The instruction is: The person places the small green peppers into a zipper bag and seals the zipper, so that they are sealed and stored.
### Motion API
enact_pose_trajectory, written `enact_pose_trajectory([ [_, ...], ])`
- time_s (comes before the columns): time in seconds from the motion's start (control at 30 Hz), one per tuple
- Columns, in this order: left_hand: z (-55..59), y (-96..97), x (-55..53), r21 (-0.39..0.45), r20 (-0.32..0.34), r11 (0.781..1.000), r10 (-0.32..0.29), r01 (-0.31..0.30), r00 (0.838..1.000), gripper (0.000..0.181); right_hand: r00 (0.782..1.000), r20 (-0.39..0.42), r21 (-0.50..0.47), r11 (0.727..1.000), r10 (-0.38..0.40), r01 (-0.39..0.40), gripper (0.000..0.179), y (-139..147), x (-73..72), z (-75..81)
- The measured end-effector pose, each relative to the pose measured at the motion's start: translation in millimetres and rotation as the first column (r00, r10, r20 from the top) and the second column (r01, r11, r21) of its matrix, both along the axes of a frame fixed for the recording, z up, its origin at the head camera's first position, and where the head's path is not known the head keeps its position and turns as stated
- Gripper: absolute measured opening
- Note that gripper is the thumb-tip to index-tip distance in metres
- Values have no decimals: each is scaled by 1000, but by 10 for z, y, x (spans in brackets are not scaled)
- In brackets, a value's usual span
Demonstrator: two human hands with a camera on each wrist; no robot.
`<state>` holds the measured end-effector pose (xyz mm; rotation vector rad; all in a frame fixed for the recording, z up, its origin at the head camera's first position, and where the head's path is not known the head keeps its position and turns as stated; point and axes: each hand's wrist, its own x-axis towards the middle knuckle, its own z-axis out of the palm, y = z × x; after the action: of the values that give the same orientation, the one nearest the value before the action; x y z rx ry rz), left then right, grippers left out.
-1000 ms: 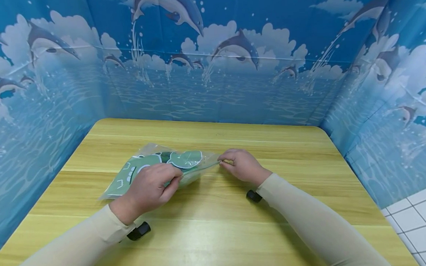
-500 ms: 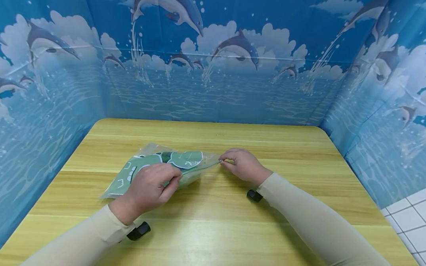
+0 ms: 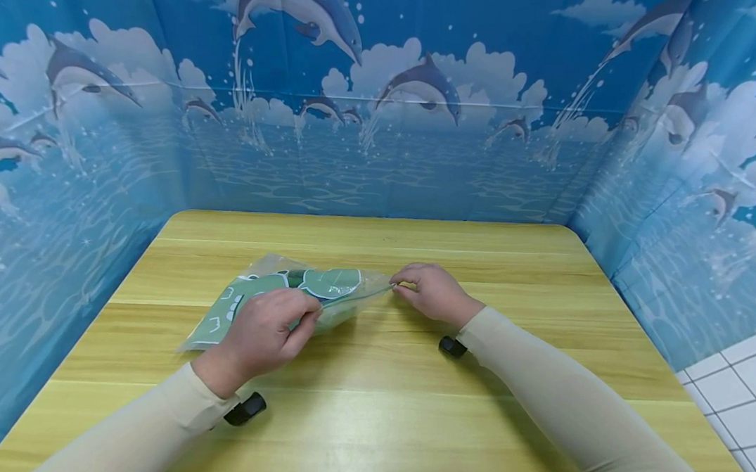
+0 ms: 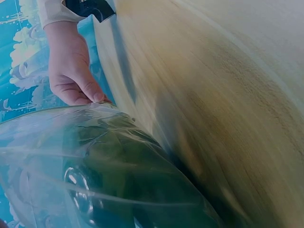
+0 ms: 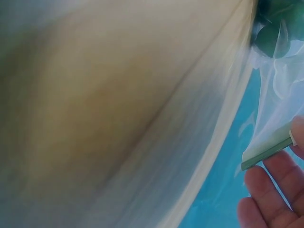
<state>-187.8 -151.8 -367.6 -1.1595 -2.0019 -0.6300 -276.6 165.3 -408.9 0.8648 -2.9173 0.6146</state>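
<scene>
A clear zip bag (image 3: 332,284) with a green cartoon print lies left of the table's middle, its zip edge raised toward me. My left hand (image 3: 262,330) pinches that edge between thumb and fingers and covers part of the print. At the bag's right corner, my right hand (image 3: 436,295) pinches the end of the zip. The right wrist view shows the green zip strip (image 5: 266,154), with a small white piece under the thumb. Dark green round shapes (image 5: 273,40) show through or on the plastic. In the left wrist view the bag (image 4: 114,171) bulges in front of my right hand (image 4: 71,71).
The wooden table (image 3: 386,419) has rounded far corners. A blue dolphin-print curtain (image 3: 374,159) hangs along its back and sides. White floor tiles (image 3: 727,390) show at the lower right. A black wrist device (image 3: 246,408) sits under my left cuff, another (image 3: 451,347) under the right.
My right hand and the bag's right corner have shifted very slightly to the right. My left hand stays nearly where it was, and both hands keep pinching the bag.
</scene>
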Motion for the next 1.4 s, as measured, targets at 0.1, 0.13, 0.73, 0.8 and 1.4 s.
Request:
enact_pose_trajectory([
  [0.1, 2, -6, 1, 2, -7, 1000, 0, 0, 1000, 12, 1000, 0, 4, 1000, -4, 4, 23, -1, -1, 3],
  [0.13, 2, -8, 2, 3, -9, 1000, 0, 1, 1000, 12, 1000, 1, 6, 1000, -6, 6, 23, -2, -1, 6],
  [0.73, 18, -32, 18, 13, -8, 1000, -2, 3, 1000, 13, 999, 18, 12, 999, -36, 36, 23, 9, -42, 39],
  [0.8, 18, -33, 19, 15, -10, 1000, -4, 4, 1000, 13, 999, 15, 13, 999, -39, 39, 22, 11, -46, 40],
  [1.4, 11, -62, 22, 5, 9, 1000, 8, -8, 1000, 17, 997, 9, 35, 997, -71, 71, 24, 57, -110, 63],
])
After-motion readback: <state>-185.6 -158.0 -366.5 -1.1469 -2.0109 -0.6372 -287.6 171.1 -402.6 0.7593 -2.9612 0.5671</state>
